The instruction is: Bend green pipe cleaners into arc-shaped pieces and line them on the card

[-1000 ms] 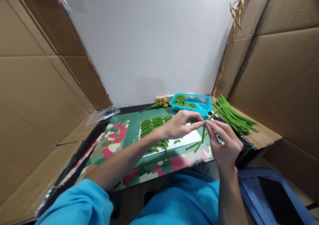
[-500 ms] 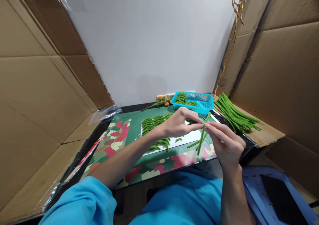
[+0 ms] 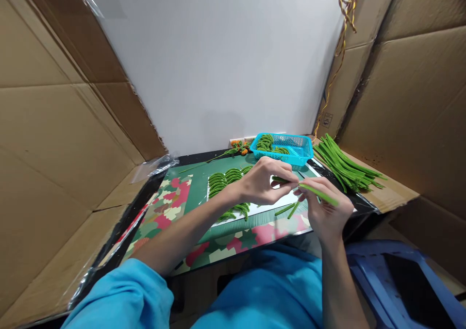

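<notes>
A green pipe cleaner (image 3: 320, 194) runs across the front of my right hand (image 3: 329, 210), whose thumb and fingers are closed on it. My left hand (image 3: 267, 181) pinches at its left end, the fingertips of both hands almost touching. A dark green length shows in the gap of my left hand; whether it is the same pipe cleaner I cannot tell. Just below the hands, short straight pieces of pipe cleaner (image 3: 287, 209) lie on the mat. Left of them, rows of curved green pieces (image 3: 218, 182) rest on a white sheet (image 3: 267, 209), partly hidden by my left forearm.
Behind the hands stands a blue basket (image 3: 302, 160) holding curved green pieces. A bundle of long green pipe cleaners (image 3: 345, 166) lies at right. Orange flowers (image 3: 240, 147) on a green stem lie at the back of the patterned mat (image 3: 204, 161). Cardboard walls (image 3: 418, 110) flank the table.
The pipe cleaner has swung from nearly upright to slanting down to the right across my right hand. My left hand has barely moved.
</notes>
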### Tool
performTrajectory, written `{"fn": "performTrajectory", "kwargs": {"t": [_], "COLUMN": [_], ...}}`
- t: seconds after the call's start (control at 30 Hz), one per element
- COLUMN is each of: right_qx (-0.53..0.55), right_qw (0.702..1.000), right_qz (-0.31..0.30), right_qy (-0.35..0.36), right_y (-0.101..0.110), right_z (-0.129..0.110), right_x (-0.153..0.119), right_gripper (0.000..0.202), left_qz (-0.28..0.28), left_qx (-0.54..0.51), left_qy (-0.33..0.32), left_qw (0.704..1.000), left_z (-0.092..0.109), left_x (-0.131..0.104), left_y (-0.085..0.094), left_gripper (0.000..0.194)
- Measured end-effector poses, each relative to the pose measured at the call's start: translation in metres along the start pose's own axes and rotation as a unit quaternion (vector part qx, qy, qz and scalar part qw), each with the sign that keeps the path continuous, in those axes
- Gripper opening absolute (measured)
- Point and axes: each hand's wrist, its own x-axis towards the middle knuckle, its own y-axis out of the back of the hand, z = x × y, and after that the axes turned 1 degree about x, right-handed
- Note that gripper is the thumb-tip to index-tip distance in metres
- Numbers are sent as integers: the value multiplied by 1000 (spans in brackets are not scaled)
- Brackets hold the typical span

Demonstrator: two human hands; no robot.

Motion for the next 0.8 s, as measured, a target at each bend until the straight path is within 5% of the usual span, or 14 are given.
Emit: {"fn": "performTrajectory", "kwargs": {"t": [0.17,0.37,0.6,0.8], "right_qx": [98,270,122,78], "right_qw": [985,893,953,968], "right_qz": [-35,-89,-57,-70], "right_qy": [-138,-348,-271,-227], "right_y": [-3,2,0,5], "right_z": [-1,12,5,3], "right_x": [2,7,8,8], "right_gripper": [19,28,31,31], "left_qz": [-58,-96,-56,-76], "left_qx": [155,298,96,-48], "left_qy": [-78,-144,15,126], "left_qw": [983,939,994,988], "left_z": [4,-2,-12,-8], "left_x": [0,-2,-2,3], "left_y": [5,-9,-7,-1], "left_gripper": [29,31,23,23]}}
